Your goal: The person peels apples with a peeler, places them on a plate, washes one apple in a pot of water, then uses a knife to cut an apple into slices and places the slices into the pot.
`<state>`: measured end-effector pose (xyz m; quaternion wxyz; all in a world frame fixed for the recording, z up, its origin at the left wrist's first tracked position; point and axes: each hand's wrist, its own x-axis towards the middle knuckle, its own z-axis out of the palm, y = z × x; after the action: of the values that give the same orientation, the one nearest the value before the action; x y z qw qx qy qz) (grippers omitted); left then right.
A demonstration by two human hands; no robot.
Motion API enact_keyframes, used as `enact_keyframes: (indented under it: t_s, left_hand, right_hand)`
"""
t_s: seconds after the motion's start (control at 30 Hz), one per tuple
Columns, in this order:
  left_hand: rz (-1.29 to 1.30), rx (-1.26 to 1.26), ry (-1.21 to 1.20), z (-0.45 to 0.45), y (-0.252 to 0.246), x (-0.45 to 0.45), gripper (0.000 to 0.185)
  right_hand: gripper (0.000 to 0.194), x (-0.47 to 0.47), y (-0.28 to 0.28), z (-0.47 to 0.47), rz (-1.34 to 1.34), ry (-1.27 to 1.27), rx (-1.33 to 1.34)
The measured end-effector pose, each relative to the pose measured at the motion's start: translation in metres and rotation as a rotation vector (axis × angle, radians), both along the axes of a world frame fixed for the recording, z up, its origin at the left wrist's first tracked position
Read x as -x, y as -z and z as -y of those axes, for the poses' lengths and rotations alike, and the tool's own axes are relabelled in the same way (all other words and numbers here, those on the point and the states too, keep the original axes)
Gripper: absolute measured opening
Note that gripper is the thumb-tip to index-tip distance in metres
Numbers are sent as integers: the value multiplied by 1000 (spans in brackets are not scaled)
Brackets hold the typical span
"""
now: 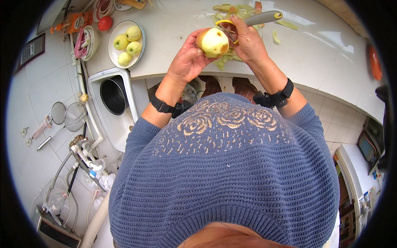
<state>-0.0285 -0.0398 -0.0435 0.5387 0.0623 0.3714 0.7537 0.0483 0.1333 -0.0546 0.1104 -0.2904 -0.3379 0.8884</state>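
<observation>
My left hand (191, 57) holds a partly peeled apple (214, 43) near the counter's front edge. Its pale flesh faces up with a few brown spots, and a strip of skin remains on its left side. In my right hand (249, 42) is a peeler (263, 18) with a grey handle and a yellow frame. The peeler's blade is close against the right side of the apple; whether it touches cannot be made out. Green and reddish apple peelings (223, 62) lie on the counter under and beyond my hands.
A white plate (113, 31) with several peeled apples stands left on the white counter (313, 46). Behind it are a red round object (105, 23) and a bowl (93, 46). A sink (116, 130) holding a black pot (113, 96) is at lower left. Strainers (74, 116) hang on the wall.
</observation>
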Motion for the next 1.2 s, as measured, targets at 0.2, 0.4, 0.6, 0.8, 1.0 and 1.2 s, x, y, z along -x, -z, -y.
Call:
enact_keyframes:
  t_s: [0.2,0.4,0.6,0.8,1.0,1.2]
  left_hand:
    - [-47,76,-45,-1,-1,2,59]
    - [-82,45,27,0,-2,1,60]
    - [-19,80,2,3,-7,4,55]
    - [-205,326,-9,-4,-11,3,45]
    - [-335,533,64,-3,-10,7,34]
    - [-392,417,65,3,-2,7,42]
  right_hand:
    - [39,-4,-1,-3,-2,-36,-24]
    - [42,-2,3,2,-24,-52,-182]
    - [38,-6,-11,-1,17,-30,-126]
    - [40,-6,-15,2,-59,-270,-546]
    - [40,-1,-8,0,-111,-336,-669]
    - [42,-2,2,-12,89,-374,-429]
